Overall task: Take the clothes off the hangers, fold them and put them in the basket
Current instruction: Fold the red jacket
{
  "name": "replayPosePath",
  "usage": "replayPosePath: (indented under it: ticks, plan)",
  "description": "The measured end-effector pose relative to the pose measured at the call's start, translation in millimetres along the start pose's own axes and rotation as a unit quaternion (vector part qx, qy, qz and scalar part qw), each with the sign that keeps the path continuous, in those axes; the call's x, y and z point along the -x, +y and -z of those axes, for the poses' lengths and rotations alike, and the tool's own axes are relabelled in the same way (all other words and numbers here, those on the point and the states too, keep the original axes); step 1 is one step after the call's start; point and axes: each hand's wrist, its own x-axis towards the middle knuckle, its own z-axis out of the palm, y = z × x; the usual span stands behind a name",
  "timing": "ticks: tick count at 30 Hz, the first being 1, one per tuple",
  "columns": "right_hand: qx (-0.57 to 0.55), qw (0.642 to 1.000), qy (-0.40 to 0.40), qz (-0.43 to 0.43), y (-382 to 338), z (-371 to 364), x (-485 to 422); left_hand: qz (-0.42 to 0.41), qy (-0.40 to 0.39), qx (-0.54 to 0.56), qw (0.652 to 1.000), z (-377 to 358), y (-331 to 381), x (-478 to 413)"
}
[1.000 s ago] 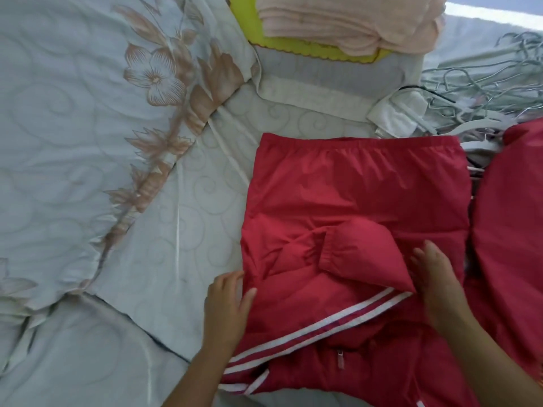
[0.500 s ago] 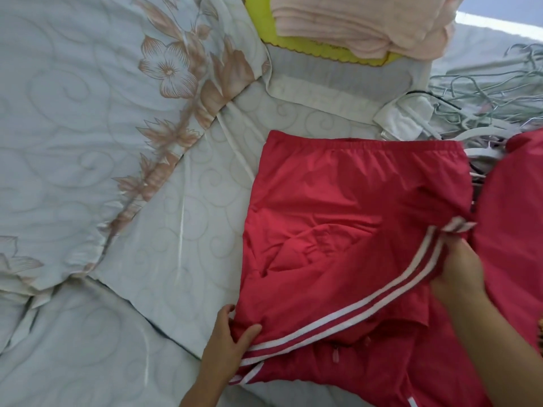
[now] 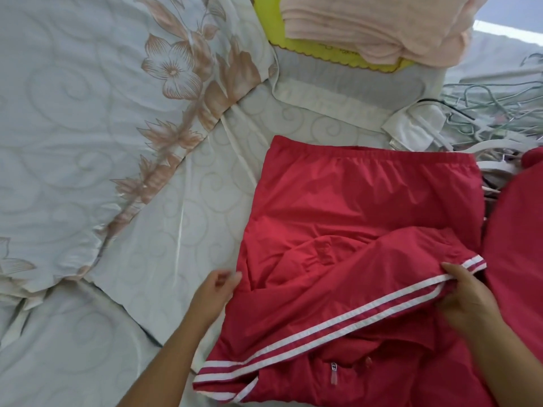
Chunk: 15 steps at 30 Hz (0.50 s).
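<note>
right hand (image 3: 467,295) pinches the striped edge of the red garment (image 3: 352,201), thumb on top, fingers curled under the fabric and lifting that fold a little. left hand (image 3: 214,292) sits at the garment's left edge, fingers loosely bent and blurred; we cannot tell whether it holds any cloth. we see the red garment lying flat on the bedspread (image 3: 88,113), elastic band at the far end, one part folded across the middle. two white stripes (image 3: 338,315) run diagonally from the near left corner up to the right hand. a zipper pull (image 3: 333,374) shows near the bottom edge. more red fabric (image 3: 517,230) lies just beside it on the right. we note a tangle of hangers (image 3: 484,113) at the far right and a white cloth (image 3: 411,127) near them. folded pink clothes (image 3: 367,24) rest on a yellow-green item (image 3: 267,27) at the top. the bedspread has a tan flower pattern.
</note>
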Motion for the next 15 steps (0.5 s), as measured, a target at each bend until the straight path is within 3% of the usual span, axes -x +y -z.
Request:
replayPosePath:
  ticks: [4,6,7,10,12,15]
  plan:
    - [-0.01,0.997,-0.07,0.009,-7.7,-5.7,11.9,-0.036,0.065,-0.047,0.996,-24.4,53.1,-41.3]
    - [-0.018,0.995,-0.093,0.006,-15.7,-8.8,20.6,-0.099,0.109,-0.082,0.986,-34.7,70.4,-40.5]
    - [-0.023,0.994,-0.106,-0.001,-20.3,-8.9,26.5,-0.151,0.135,-0.116,0.972,-41.2,77.6,-31.8]
    - [-0.025,0.989,-0.147,-0.002,-42.1,-6.1,48.7,-0.348,0.183,-0.23,0.89,-85.5,94.9,-0.8]
    - [-0.028,0.989,-0.147,0.016,-56.5,-1.7,61.6,-0.375,0.108,-0.306,0.868,-127.0,104.2,13.5]
    - [-0.037,0.99,-0.13,0.043,-75.7,9.7,68.4,-0.232,-0.172,-0.418,0.861,-169.2,93.5,13.8]
